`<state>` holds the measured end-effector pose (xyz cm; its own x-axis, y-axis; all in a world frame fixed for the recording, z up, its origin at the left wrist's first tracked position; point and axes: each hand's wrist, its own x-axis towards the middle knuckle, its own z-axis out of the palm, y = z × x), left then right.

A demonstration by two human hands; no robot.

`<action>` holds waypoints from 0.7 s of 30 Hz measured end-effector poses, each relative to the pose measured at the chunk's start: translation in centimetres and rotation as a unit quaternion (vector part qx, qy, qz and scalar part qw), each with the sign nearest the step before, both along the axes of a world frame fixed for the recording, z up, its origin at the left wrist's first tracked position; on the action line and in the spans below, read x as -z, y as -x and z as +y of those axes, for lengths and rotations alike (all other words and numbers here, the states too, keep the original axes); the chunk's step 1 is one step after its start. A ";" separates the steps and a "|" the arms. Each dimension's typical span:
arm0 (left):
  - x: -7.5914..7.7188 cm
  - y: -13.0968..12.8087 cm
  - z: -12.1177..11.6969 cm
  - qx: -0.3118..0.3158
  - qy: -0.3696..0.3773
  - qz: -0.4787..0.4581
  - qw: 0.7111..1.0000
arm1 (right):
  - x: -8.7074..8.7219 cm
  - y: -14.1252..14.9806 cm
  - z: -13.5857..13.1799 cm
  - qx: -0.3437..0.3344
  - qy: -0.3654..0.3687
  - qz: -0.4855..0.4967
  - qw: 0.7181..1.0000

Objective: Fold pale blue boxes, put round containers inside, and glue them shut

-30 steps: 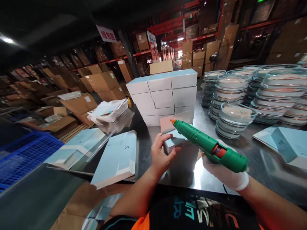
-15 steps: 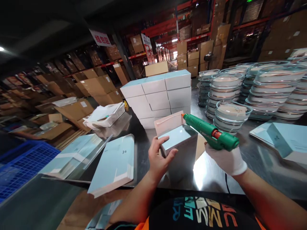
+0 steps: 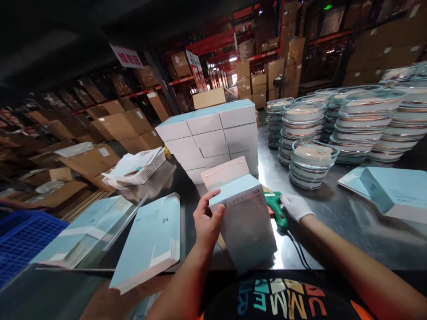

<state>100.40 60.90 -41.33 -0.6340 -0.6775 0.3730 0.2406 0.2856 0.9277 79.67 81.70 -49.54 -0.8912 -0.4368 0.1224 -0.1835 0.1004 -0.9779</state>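
Note:
A light blue carton (image 3: 245,222) is tilted in front of me, its pale inner flap (image 3: 227,172) raised at the far end. My left hand (image 3: 207,218) grips the carton's upper left corner, thumb on the near face and fingers on top. To the carton's right, low over the metal table, is a green glue gun (image 3: 276,208) with its nozzle end hidden behind the carton. My right hand (image 3: 296,207), in a white glove, has its fingertips closed at the rear of the glue gun. The gun's black cord trails toward the table's near edge.
Stacked white-sided cartons (image 3: 210,138) stand ahead. Glass dishes (image 3: 312,162) rise in stacks at right. Flat blue cartons (image 3: 150,231) lie at left, and a partly folded one (image 3: 390,191) at right. A white basket (image 3: 140,166) and a blue crate (image 3: 30,235) are further left.
My right hand has lowered the glue gun from the flap to beside the carton, turning it. The carton has tipped, so its printed near face shows more; my left hand still holds it.

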 end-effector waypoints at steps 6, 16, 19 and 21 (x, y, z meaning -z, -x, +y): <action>0.1 1.1 1.3 0.024 0.111 0.012 0.993 | -7.2 -3.0 -1.4 -0.109 0.115 -0.014 0.987; 1.3 2.4 0.3 0.101 0.182 0.184 0.961 | -6.3 -3.7 0.5 -0.218 0.110 0.129 0.961; 0.6 2.4 -0.3 0.162 0.273 0.122 0.940 | -6.3 -4.0 1.1 -0.244 0.122 0.159 0.949; 0.3 2.5 -0.6 0.188 0.306 0.120 0.926 | -6.7 -4.0 1.1 -0.255 0.131 0.162 0.944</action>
